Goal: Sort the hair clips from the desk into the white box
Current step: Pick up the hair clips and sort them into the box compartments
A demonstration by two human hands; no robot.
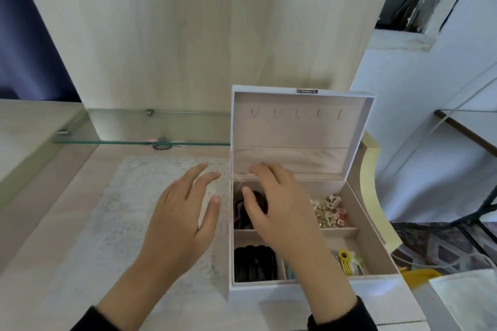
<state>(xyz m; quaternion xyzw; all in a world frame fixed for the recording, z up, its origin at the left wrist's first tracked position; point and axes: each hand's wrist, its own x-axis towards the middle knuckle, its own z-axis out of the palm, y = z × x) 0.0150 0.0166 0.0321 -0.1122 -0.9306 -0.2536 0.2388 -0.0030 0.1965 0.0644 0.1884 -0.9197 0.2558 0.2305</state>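
The white box [301,291] stands open on the desk, its lid upright. Its compartments hold dark clips at the back left [242,213], black clips at the front left [254,263], small gold and pink clips at the back right [329,213], and yellow and coloured clips at the front right [349,263]. My right hand [279,207] reaches into the back-left compartment, fingers spread and bent over the dark clips; whether it holds one is hidden. My left hand [183,212] hovers flat, fingers straight, over the lace mat just left of the box.
A white lace mat [126,196] covers the wooden desk. A glass shelf [121,140] runs along the back with a small green-banded object [162,144] under it. A yellow thing [422,275] and white paper [468,298] lie at the right.
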